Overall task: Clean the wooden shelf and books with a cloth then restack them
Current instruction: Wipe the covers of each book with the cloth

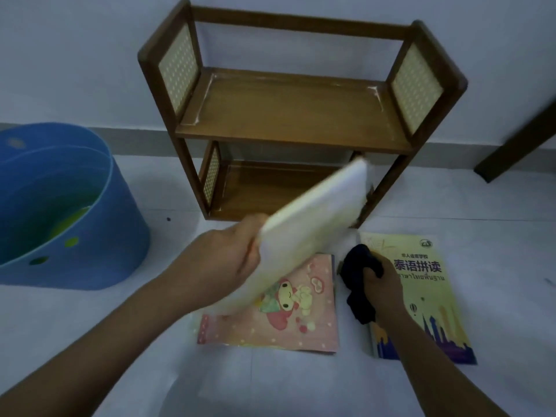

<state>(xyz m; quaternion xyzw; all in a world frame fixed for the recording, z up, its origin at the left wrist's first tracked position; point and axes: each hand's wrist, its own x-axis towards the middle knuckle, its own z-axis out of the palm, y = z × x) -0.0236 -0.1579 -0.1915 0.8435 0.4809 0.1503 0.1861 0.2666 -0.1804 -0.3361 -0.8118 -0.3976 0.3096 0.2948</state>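
Observation:
A two-tier wooden shelf (288,112) with woven side panels stands against the wall, both tiers bare. My left hand (231,254) grips a pale book (319,212) by its lower edge, tilted up in front of the bottom tier and blurred. My right hand (382,284) is closed around a dark cloth (359,275), resting on a yellow book (433,299) that lies flat on the floor. A pink cartoon-cover book (288,320) lies flat between my arms, partly under the lifted book.
A blue plastic basket (90,242) sits on the floor at the left, something green inside. A dark wooden furniture leg (523,139) slants at the right edge. The floor is pale tile, with a light wall behind the shelf.

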